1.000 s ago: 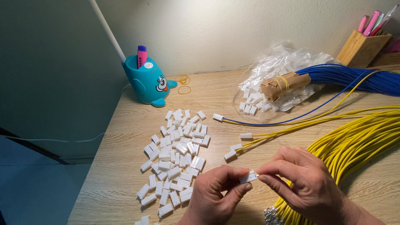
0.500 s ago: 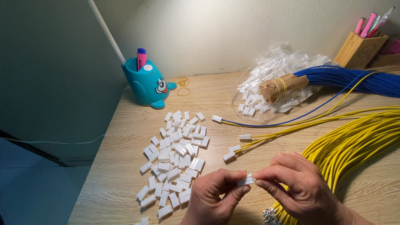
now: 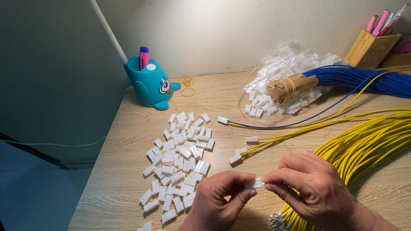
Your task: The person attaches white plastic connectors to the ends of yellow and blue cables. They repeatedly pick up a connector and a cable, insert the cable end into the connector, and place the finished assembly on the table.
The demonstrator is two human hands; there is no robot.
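Hands (image 3: 274, 192) close together, pinching white connector (image 3: 254, 184)

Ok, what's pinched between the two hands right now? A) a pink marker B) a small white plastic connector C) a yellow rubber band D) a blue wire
B: the left hand and the right hand meet over a small white plastic connector, pinched between their fingertips, the same kind as those in the loose white pile on the wooden table.
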